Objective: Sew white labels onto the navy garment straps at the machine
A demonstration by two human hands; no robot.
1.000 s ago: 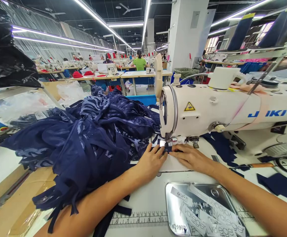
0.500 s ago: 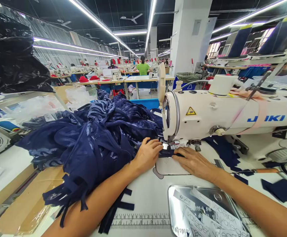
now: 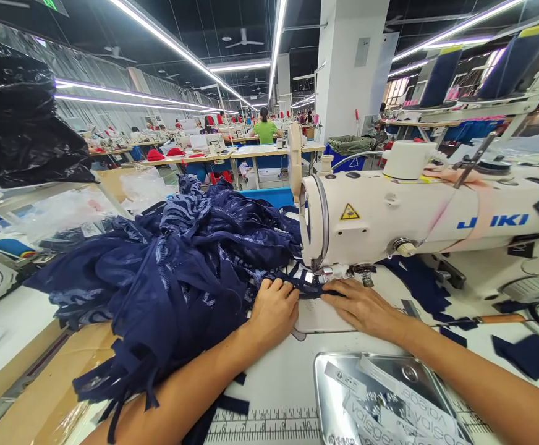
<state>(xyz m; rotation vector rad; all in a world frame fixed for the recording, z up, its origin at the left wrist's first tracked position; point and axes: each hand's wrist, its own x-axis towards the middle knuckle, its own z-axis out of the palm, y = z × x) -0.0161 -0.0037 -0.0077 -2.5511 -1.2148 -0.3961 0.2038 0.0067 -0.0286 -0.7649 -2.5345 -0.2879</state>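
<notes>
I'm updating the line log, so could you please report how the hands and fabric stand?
Left hand curled at navy strip, grip unclear. Right hand resting on strip. Strip beneath sewing machine head. Navy fabric pile crowding left side.

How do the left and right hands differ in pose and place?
The left hand is curled; the right hand is flatter and straighter. The left hand is beside the navy fabric pile; the right hand is in front of the sewing machine. Both are bare, near a navy strip.
</notes>
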